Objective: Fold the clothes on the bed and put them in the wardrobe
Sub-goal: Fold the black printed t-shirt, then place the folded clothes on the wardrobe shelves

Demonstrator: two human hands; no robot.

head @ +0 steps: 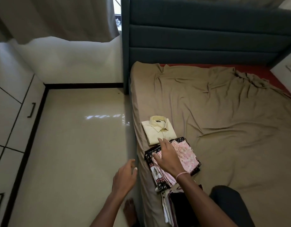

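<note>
2 hands seen | right hand flat, fingers straight, on pink folded cloth | left hand loose, empty, beside bed

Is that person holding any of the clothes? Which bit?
Nothing is held. The right hand is spread open over the folded pink floral cloth, next to the folded yellow shirt; the left hand hangs open beside the bed.

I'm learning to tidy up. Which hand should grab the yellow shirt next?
Probably the right hand: its fingertips reach the shirt across the pile. The left hand hovers beside the bed, farther away and holding nothing.
</note>
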